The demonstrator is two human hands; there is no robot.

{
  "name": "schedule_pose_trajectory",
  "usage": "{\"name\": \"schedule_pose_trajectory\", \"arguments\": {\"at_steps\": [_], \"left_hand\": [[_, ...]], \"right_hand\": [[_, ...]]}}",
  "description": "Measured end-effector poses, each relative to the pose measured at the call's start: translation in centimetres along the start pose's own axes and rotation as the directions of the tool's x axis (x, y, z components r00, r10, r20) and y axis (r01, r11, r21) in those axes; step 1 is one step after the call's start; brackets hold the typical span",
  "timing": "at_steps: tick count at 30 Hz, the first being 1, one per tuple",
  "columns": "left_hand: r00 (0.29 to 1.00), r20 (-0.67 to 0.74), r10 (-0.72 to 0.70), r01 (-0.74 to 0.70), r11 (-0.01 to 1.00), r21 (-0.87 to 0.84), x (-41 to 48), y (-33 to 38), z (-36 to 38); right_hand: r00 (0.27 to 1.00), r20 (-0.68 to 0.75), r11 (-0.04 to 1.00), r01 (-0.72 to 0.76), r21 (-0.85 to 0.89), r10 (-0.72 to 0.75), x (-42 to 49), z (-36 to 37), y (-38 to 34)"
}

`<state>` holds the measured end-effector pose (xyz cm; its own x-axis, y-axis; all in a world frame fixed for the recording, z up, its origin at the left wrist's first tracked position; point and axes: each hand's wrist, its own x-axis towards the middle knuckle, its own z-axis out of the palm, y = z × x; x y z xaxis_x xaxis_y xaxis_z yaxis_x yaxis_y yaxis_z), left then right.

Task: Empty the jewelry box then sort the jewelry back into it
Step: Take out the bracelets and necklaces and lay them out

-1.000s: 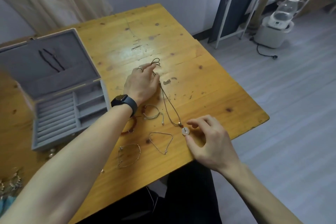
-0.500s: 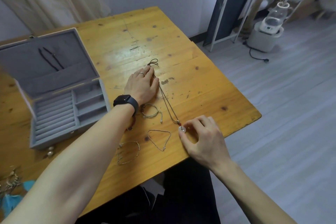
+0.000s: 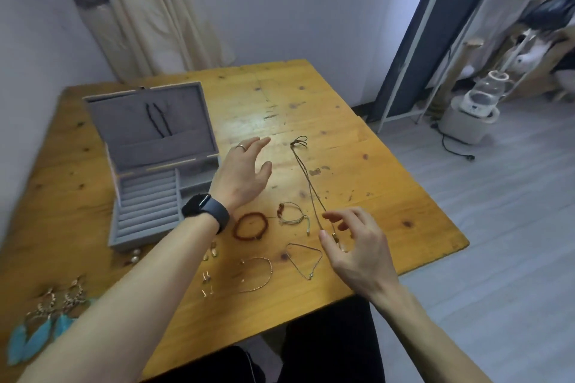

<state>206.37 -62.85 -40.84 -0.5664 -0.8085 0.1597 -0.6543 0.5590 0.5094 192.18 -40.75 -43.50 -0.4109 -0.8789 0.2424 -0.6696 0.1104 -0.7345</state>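
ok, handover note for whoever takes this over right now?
Left hand: open, raised over the table, empty.
Right hand: open, fingers loosely curled over the pendant end of the cord necklace, which lies stretched on the table.
Jewelry box: lid up, visible compartments empty, one black cord in the lid.
Done: emptying. Left: sort necklace, red bracelet, feather earrings and the rest back in.

I read the worktop (image 3: 342,121) as honey-yellow wood w/ dark knots & scuffs. The jewelry box (image 3: 146,214) is grey velvet in & out, ribbed rows in front, and there's a black cord (image 3: 158,120) in its lid. The bead bracelet (image 3: 250,225) is red-brown, the thin bangle (image 3: 258,274) gold, the long necklace (image 3: 308,183) dull brown. The feather earrings (image 3: 37,336) are turquoise w/ gold tops. The watch (image 3: 207,210) is black, the floor (image 3: 497,227) pale grey planks, the curtain (image 3: 155,9) cream.
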Motion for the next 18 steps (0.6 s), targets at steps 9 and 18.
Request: {"name": "schedule_pose_trajectory", "arguments": {"at_steps": [9, 18], "left_hand": [[0.966, -0.237, -0.107, 0.117, 0.993, 0.029, -6.0, -7.1, -7.4], [0.89, -0.406, -0.207, 0.267, 0.959, 0.095, -5.1, -13.1, -12.9]], "right_hand": [[0.968, 0.087, 0.972, 0.236, 0.01, -0.236, 7.6, 6.7, -10.0], [0.967, 0.14, 0.976, 0.218, -0.017, -0.214, 17.5, 15.2, -16.0]]}}
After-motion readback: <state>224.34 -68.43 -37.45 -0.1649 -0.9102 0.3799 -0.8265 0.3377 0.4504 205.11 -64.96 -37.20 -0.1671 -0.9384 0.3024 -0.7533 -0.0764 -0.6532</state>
